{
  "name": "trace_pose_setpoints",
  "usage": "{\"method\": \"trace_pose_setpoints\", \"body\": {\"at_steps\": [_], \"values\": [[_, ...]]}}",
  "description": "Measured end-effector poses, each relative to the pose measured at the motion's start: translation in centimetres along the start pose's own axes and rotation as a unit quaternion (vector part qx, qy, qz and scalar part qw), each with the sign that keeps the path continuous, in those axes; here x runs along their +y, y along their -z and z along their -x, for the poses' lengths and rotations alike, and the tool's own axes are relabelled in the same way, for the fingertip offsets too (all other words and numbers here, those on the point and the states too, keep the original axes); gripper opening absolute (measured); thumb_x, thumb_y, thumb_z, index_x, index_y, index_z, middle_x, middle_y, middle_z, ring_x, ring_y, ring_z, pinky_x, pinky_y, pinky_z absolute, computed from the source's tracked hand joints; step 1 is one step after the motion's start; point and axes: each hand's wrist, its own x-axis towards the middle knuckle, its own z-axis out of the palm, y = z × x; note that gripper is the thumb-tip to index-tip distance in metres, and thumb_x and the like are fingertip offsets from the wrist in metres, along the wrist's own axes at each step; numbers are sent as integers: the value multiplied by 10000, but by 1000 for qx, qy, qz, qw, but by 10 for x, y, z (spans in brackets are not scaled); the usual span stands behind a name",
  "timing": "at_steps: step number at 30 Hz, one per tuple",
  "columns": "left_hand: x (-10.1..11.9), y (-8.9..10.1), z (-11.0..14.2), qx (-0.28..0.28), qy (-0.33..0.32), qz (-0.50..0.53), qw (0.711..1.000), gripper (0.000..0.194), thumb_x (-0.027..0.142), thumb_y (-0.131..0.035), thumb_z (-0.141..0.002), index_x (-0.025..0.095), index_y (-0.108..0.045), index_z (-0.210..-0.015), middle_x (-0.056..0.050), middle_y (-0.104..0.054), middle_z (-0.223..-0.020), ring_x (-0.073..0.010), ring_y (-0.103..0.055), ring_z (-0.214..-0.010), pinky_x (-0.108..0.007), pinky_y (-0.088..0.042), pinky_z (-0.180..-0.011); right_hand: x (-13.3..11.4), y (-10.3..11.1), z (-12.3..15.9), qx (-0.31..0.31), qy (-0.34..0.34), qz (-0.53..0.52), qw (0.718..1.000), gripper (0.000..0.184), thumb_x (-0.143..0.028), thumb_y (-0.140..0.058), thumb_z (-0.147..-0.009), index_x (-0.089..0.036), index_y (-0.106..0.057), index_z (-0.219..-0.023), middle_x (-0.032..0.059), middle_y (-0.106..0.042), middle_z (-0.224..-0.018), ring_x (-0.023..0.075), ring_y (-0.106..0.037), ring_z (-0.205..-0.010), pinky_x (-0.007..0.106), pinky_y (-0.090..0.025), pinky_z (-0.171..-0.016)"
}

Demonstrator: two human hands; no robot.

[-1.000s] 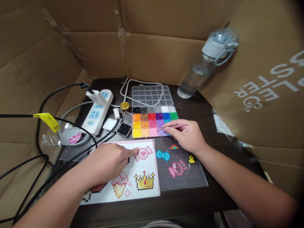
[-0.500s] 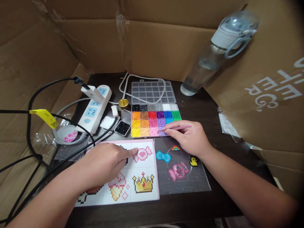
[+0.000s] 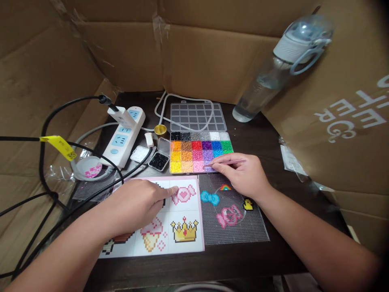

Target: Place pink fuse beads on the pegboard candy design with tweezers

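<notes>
The tweezers (image 3: 233, 162) in the grip of the right hand (image 3: 243, 173) look like smooth metal with a faint sheen; just under their tips, the bead case (image 3: 182, 173) is clear, glossy plastic. Nearer the wearer than the grip, the grid board (image 3: 219, 238) looks like finely rough plastic, and the pattern sheet (image 3: 198, 246) to the grip's left like smooth paper. Beyond the grip, the bottle (image 3: 258, 87) is clear and shiny, the walls (image 3: 212, 61) matt brown cardboard with glossy tape (image 3: 159, 30).

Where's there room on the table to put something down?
The dark table is bare between the bottle and right hand; also along the front edge below the pattern sheet. Crowded left of the bead case: power strip, cables, boxes.
</notes>
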Motion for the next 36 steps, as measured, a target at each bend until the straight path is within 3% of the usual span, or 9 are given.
{"method": "trace_pose_setpoints", "body": {"at_steps": [9, 14, 19, 22, 26, 30, 36], "values": [[-1, -1, -2, -48, -9, -51, 997, 528, 181, -396, -920, 341, -573, -1391, -76, -775, -987, -241, -706, -822, -330, -501, -701, -3, 2, -1, 18, 18, 4, 1000, 71, -247, -750, -767, -189, -776, -737, 41, -781, -735, 177, -741, -652, 256, -606, -601], [1, 2, -2, -42, 2, -63, 997, 529, 185, -406, -910, 367, -587, -1372, -63, -772, -1002, -234, -699, -841, -319, -495, -711, -17, 26, 8, 81, 71, -23, 994, 35, -199, -765, -772, -228, -779, -760, 17, -785, -764, 162, -740, -681, 254, -610, -628], [3, 5, -2, -50, 13, -62, 997, 535, 179, -413, -890, 388, -615, -1339, -64, -760, -951, -238, -678, -759, -325, -472, -658, -31, 54, 49, 173, 142, -110, 968, 104, -152, -770, -785, -256, -769, -788, 4, -780, -801, 167, -725, -683, 303, -621, -635], [4, 5, -3, -55, 19, -59, 997, 545, 172, -413, -888, 401, -607, -1343, -59, -748, -891, -230, -657, -710, -316, -445, -632, -31, 58, 83, 149, 135, -40, 979, 222, -40, -744, -762, -256, -768, -809, -8, -771, -796, 164, -725, -697, 296, -615, -648], [4, 4, -5, -57, 18, -77, 995, 544, 185, -397, -897, 407, -599, -1350, -61, -735, -862, -227, -629, -680, -314, -403, -601, -23, 49, 116, 53, 102, 50, 992, 265, -18, -721, -765, -271, -762, -833, -21, -776, -812, 155, -733, -723, 271, -618, -699], [1, 2, -3, -59, 23, -66, 996, 528, 206, -398, -900, 399, -608, -1345, -62, -720, -833, -204, -601, -638, -308, -407, -606, -11, 40, 127, 42, 74, 67, 994, 245, -39, -693, -802, -276, -753, -818, -27, -781, -823, 145, -741, -718, 248, -624, -709], [-3, 0, -2, -54, 34, -47, 997, 507, 233, -425, -900, 428, -608, -1331, -66, -736, -940, -227, -644, -733, -320, -455, -663, 5, 34, 129, 54, 72, 61, 994, 196, -58, -695, -801, -243, -758, -779, -14, -788, -807, 137, -751, -715, 224, -622, -730]]}}
